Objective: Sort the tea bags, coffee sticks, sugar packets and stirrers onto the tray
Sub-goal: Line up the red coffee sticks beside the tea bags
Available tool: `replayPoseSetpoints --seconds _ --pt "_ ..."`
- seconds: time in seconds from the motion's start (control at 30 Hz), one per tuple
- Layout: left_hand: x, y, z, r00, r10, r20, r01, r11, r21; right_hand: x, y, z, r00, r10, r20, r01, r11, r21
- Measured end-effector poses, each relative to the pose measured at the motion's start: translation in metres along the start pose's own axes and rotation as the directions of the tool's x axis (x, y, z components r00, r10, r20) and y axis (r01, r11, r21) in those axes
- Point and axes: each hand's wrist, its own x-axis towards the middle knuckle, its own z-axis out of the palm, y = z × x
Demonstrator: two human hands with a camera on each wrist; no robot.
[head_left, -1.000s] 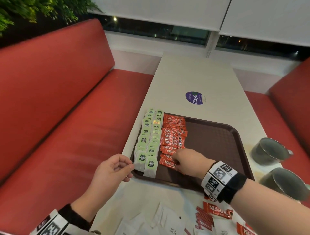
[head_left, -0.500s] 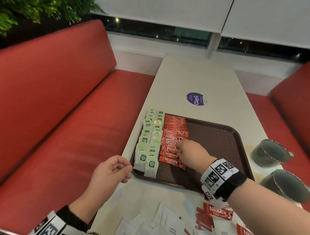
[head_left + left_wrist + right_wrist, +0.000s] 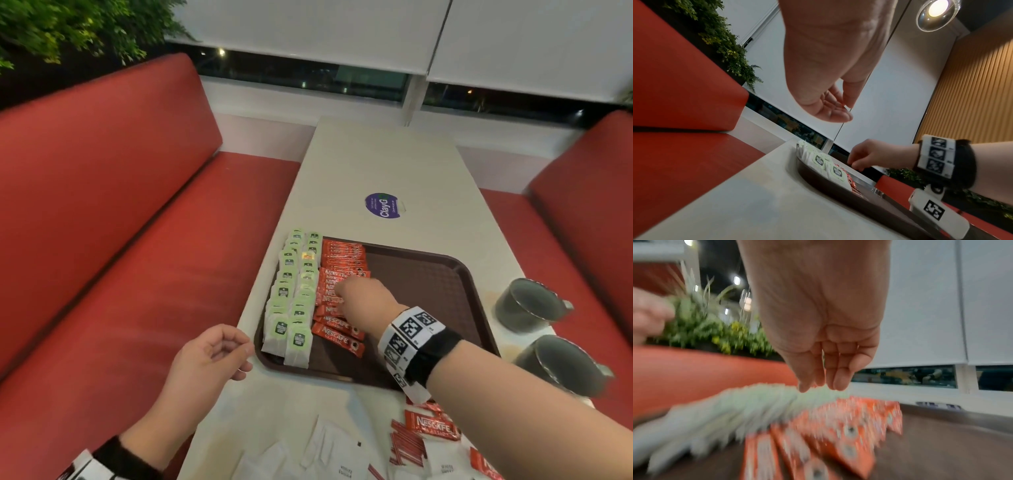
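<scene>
Hovering, seemingly, right hand (image 3: pixel 364 301) over coffee sticks (image 3: pixel 337 284)

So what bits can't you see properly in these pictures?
- Right hand, head view: its fingertips are hidden behind its own back, so any touch on the red coffee sticks is unclear.
- Right wrist view: motion blur smears all packet print.
- White sugar packets, head view: cut off by the bottom edge.

I wear a black band (image 3: pixel 432 356) on my right wrist, wrapped with white tags printed in black square codes. My left wrist carries a matching black cuff (image 3: pixel 120 457) and coded tag.
</scene>
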Motion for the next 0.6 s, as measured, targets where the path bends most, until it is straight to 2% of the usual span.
replayPoseSetpoints --seconds 0.07,0.13,0.23,0.3,0.37,0.43,0.53,0.6 --pt "0.000 0.000 -0.004 1.000 0.015 -0.010 -0.015 1.000 -0.004 -0.024 0.010 -0.021 0.991 0.043 -0.123 -0.023 0.987 0.156" --pt "-0.001 0.001 -0.005 0.999 0.045 -0.004 -0.045 0.999 0.009 -0.063 0.027 -0.041 0.959 0.103 -0.264 -0.020 0.954 0.300" --pt "-0.004 0.004 -0.001 0.996 0.091 0.015 -0.091 0.996 0.020 -0.142 0.065 -0.057 0.882 0.260 -0.394 -0.054 0.885 0.463" --pt "-0.005 0.001 0.004 0.994 0.092 0.050 -0.094 0.995 0.024 -0.199 0.089 -0.050 0.804 0.407 -0.433 -0.128 0.830 0.543" --pt "-0.007 0.000 0.014 0.989 0.083 0.120 -0.091 0.994 0.059 -0.250 0.109 -0.027 0.718 0.563 -0.410 -0.234 0.750 0.619" --pt "-0.013 0.003 0.032 0.977 0.085 0.194 -0.106 0.989 0.102 -0.291 0.123 0.005 0.653 0.681 -0.331 -0.365 0.666 0.650" --pt "-0.033 0.012 0.070 0.937 0.110 0.332 -0.177 0.968 0.178 -0.336 0.128 0.056 0.602 0.781 -0.165 -0.542 0.552 0.633" --pt "-0.048 0.021 0.097 0.875 0.120 0.469 -0.287 0.909 0.303 -0.353 0.128 0.086 0.597 0.797 -0.089 -0.599 0.517 0.611"
